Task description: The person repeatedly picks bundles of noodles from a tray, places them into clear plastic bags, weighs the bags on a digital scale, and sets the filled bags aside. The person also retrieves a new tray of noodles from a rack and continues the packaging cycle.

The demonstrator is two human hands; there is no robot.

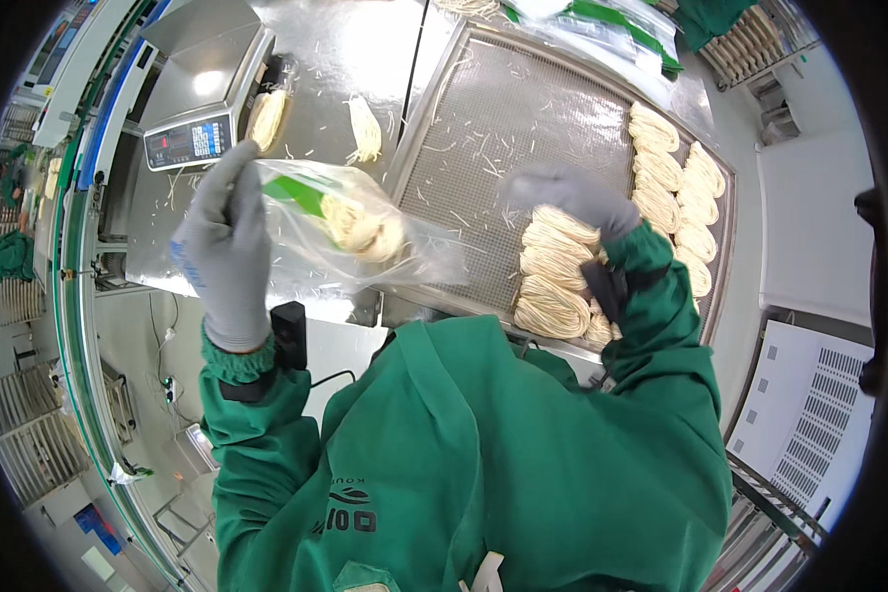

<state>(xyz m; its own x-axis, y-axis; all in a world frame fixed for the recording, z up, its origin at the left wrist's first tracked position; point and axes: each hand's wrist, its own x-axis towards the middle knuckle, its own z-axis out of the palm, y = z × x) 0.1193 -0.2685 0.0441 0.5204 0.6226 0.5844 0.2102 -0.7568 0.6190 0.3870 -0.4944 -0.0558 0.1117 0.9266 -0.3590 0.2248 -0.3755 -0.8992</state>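
In a grey glove, my left hand [229, 232] pinches the edge of a clear plastic bag [426, 259] with a green band. Inside the bag lie pale noodle bundles [360, 229]; it stretches rightward over the table edge and the tray's near left corner. My right hand [572, 195], also gloved in grey, is over the mesh tray [503, 109], just above a near row of noodle nests [553, 264]. Motion blurs its fingers, so whether they hold anything cannot be made out. More noodle nests [696, 212] line the tray's right side.
A digital scale [187, 141] with a steel pan stands at the left. Beside it are a noodle bundle [268, 118] and another loose one [364, 130]. Flat green-and-clear bags [612, 44] lie beyond the tray. A conveyor [66, 247] runs along the far left.
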